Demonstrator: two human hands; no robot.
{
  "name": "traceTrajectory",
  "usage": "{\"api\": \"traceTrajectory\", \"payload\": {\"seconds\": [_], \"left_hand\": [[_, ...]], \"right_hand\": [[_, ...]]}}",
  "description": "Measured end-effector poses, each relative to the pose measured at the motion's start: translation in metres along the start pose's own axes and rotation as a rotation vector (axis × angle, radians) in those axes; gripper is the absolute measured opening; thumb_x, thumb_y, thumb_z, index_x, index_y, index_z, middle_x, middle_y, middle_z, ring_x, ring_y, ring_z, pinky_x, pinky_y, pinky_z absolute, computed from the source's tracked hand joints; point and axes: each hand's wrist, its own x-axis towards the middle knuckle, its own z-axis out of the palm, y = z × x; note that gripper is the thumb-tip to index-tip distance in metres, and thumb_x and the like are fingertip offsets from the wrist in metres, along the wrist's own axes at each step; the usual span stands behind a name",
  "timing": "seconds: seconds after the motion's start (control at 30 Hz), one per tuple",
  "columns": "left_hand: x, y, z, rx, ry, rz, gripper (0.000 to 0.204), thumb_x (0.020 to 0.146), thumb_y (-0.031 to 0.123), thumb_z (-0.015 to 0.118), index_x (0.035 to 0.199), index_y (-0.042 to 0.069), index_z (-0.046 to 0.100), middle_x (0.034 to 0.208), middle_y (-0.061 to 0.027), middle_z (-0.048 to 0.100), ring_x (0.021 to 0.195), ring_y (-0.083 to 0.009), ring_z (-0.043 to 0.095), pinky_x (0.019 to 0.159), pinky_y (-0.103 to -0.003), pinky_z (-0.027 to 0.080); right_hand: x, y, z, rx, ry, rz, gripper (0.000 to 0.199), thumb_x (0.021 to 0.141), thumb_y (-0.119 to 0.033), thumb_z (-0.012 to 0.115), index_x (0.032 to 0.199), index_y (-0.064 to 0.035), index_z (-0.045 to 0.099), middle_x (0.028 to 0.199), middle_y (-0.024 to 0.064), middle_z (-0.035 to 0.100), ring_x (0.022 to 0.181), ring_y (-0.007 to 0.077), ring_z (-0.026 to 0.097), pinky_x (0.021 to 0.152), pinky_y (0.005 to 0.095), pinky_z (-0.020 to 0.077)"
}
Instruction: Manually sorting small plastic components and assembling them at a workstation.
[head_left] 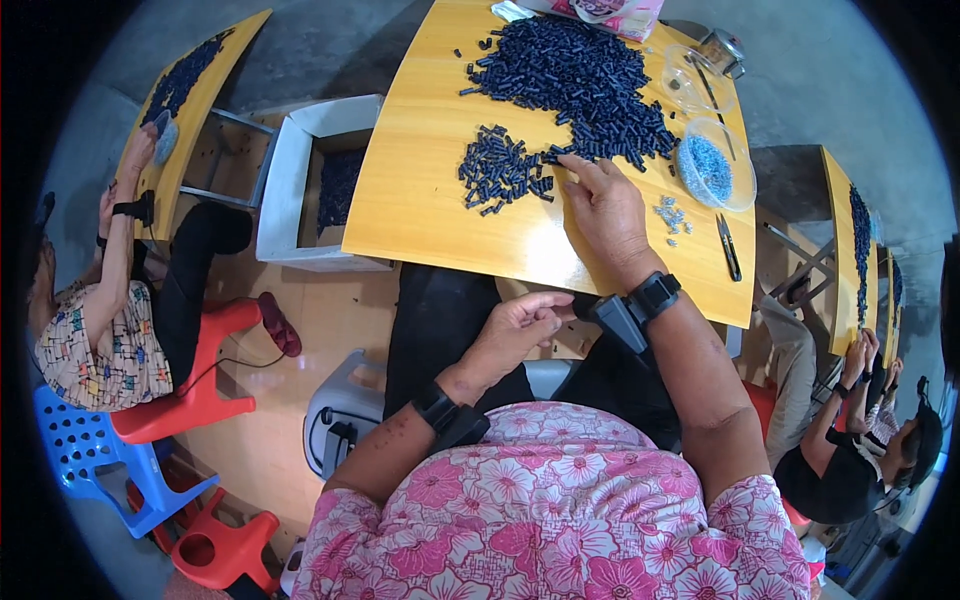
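Observation:
My right hand (608,212) reaches over the yellow table, its index fingertip touching small dark blue tubular pieces (556,156) between two heaps. Its thumb sits apart from the index finger, and I see nothing held between them. The large heap (570,85) of these pieces spreads across the far side, and a smaller heap (500,172) lies left of the hand. Just off the table's near edge, my left hand (508,338) is closed, thumb and index finger pressed together. Whatever they may hold is too small or hidden to make out.
Right of my right hand are a clear bowl (706,170) of light blue bits, several loose clear bits (671,213), and black thread snips (729,248). A clear lid (690,75) and a metal cup (722,50) stand farther back. A white box (290,200) adjoins the table's left; people sit both sides.

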Motion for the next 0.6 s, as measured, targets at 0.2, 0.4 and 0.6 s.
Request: {"api": "traceTrajectory", "payload": {"seconds": [0.2, 0.4, 0.6], "left_hand": [[-0.0004, 0.0011, 0.0003, 0.035, -0.013, -0.005, 0.038, 0.094, 0.01, 0.054, 0.131, 0.001, 0.058, 0.086, 0.0037, 0.057, 0.073, -0.0046, 0.054, 0.068, -0.02, 0.046], [0.0006, 0.0011, 0.0012, 0.045, -0.006, -0.019, 0.037, 0.094, 0.01, 0.054, 0.13, 0.001, 0.058, 0.087, 0.0045, 0.056, 0.074, -0.0041, 0.053, 0.069, -0.02, 0.046], [0.0015, -0.0016, -0.0005, 0.026, -0.014, -0.006, 0.037, 0.095, 0.009, 0.054, 0.131, 0.001, 0.058, 0.088, 0.005, 0.056, 0.075, -0.0041, 0.053, 0.07, -0.02, 0.047]], "right_hand": [[-0.0031, 0.0055, 0.0029, 0.056, 0.029, -0.009, 0.019, 0.09, -0.017, 0.059, 0.105, -0.0099, 0.068, 0.089, 0.0156, 0.064, 0.08, 0.0365, 0.063, 0.072, 0.0441, 0.0509], [-0.0005, 0.0079, 0.0066, 0.125, 0.059, 0.013, 0.018, 0.089, -0.017, 0.062, 0.103, -0.0094, 0.069, 0.09, 0.0149, 0.064, 0.081, 0.0366, 0.063, 0.071, 0.0438, 0.0505], [0.0002, 0.0052, 0.0048, 0.051, 0.014, 0.033, 0.018, 0.089, -0.018, 0.061, 0.101, -0.0105, 0.071, 0.091, 0.0151, 0.063, 0.081, 0.0364, 0.063, 0.072, 0.0434, 0.0504]]}}
